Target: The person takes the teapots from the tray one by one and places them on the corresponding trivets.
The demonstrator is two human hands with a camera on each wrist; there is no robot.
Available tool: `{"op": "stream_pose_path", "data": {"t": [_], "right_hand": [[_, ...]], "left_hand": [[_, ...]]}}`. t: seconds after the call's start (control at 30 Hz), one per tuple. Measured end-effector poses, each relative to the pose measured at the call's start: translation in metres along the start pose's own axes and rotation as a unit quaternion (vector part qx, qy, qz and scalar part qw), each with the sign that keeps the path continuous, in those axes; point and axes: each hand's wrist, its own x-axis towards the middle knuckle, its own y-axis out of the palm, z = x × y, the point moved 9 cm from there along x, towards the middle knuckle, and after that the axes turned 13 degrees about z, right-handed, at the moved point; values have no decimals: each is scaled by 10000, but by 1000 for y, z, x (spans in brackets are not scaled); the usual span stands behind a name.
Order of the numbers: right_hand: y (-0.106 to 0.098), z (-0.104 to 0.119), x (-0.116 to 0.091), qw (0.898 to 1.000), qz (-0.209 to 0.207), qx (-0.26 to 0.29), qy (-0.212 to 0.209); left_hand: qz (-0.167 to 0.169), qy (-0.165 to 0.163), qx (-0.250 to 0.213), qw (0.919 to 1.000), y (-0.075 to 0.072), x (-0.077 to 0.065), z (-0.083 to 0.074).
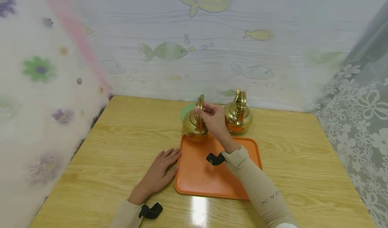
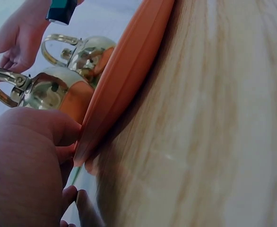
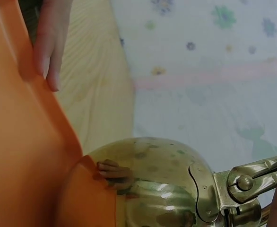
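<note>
In the head view my right hand (image 1: 215,120) pinches the upright handle (image 1: 199,120) of the left brass kettle (image 1: 188,127) between thumb and fingers. This kettle stands at the back left edge of an orange tray (image 1: 197,174), overlapping its rim. A second brass kettle (image 1: 246,120) sits just to the right, behind the tray, its handle also raised. My left hand (image 1: 157,170) lies with fingers extended along the tray's left side, fingertips at the rim. Both shiny kettles (image 2: 46,90) appear past the tray's edge in the left wrist view.
The wooden table (image 1: 127,130) reaches back to a fish-printed curtain (image 1: 206,69). A flower-printed curtain (image 1: 39,120) hangs on the left, and a lace one (image 1: 357,127) on the right. Behind the left kettle shows a pale green disc (image 1: 186,110).
</note>
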Motion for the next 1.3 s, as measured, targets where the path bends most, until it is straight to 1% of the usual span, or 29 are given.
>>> {"op": "stream_pose_path", "data": {"t": [0.13,0.47,0.73,0.93,1.3], "right_hand": [[-1,0,1,10000,-12,15,-22],[-1,-3,7,9995,-2,302,-77],[-1,-3,10,9986,-28,489,-221],[-2,-1,11,9985,-62,414,-360],[-6,-2,19,9980,-125,469,-409]], "left_hand": [[34,-11,-39,10000,1,1,1],[10,-36,-10,10000,-1,1,0],[23,-48,62,10000,0,1,0],[38,-53,33,10000,0,0,0],[43,-130,-9,9999,0,-1,1]]}}
